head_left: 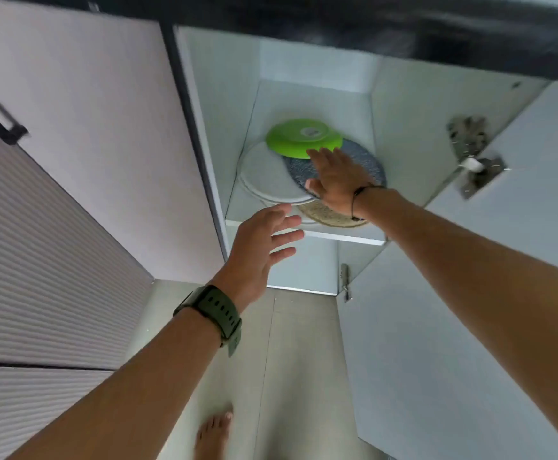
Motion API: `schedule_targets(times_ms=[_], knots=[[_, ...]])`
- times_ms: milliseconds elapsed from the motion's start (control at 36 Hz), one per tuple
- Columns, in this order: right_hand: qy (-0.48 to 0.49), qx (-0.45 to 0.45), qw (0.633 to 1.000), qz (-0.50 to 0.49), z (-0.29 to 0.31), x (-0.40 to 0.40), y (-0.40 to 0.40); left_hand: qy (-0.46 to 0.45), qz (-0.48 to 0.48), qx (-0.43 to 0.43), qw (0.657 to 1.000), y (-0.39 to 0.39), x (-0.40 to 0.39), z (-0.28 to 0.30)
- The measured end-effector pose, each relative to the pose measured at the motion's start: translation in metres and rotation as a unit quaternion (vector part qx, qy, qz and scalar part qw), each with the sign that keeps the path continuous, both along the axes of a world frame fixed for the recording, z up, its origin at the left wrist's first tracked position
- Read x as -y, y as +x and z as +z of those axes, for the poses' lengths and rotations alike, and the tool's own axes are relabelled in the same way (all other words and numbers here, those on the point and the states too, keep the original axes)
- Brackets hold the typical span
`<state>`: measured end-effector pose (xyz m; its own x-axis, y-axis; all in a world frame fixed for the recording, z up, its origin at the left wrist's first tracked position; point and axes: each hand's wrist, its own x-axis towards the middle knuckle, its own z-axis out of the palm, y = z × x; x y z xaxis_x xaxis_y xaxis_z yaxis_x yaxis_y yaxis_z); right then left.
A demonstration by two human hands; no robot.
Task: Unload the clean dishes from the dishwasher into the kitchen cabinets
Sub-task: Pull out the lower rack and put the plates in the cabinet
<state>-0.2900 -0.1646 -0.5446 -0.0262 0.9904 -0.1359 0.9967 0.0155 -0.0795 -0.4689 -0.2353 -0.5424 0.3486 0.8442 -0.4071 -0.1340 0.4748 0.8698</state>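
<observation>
White cabinet walls are framing an open low shelf (304, 232), its door (470, 293) swung right. Several plates are already lying there: a green plate (299, 137), a pale plate (267, 174), a dark speckled plate (364, 161) and a tan one (324, 214) at the shelf lip. The right hand (337, 184) is resting flat on the speckled plate, fingers straight and together, probably nudging it back. The left hand (257, 247) is hovering just outside, fingers spread, holding nothing. The dishwasher is out of view, so what is left is unclear. Room is remaining behind the plates.
</observation>
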Motion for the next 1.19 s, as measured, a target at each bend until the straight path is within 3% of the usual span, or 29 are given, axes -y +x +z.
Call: schedule_targets(times_ms=[306,583,750,917,1000,1194], knots=[[0.055,-0.084,0.993,-0.065,0.125,0.162,-0.02,0.083,-0.071,-0.115,0.987,-0.022,0.089,0.127],[0.11,-0.012,0.988,-0.11,0.191,0.291,-0.038,0.143,-0.126,-0.104,0.976,-0.04,0.164,0.182],[0.138,0.02,0.97,-0.201,0.226,0.374,-0.035,0.163,-0.172,-0.095,0.967,-0.026,0.222,0.207],[0.069,-0.047,0.947,-0.31,0.222,0.419,-0.017,0.193,-0.215,-0.069,0.955,0.037,0.269,0.228],[0.04,-0.085,0.938,-0.332,0.21,0.431,-0.016,0.212,-0.246,-0.1,0.941,0.068,0.29,0.228],[0.135,-0.073,0.924,-0.35,0.199,0.45,-0.013,0.245,-0.262,-0.178,0.916,0.101,0.321,0.209]])
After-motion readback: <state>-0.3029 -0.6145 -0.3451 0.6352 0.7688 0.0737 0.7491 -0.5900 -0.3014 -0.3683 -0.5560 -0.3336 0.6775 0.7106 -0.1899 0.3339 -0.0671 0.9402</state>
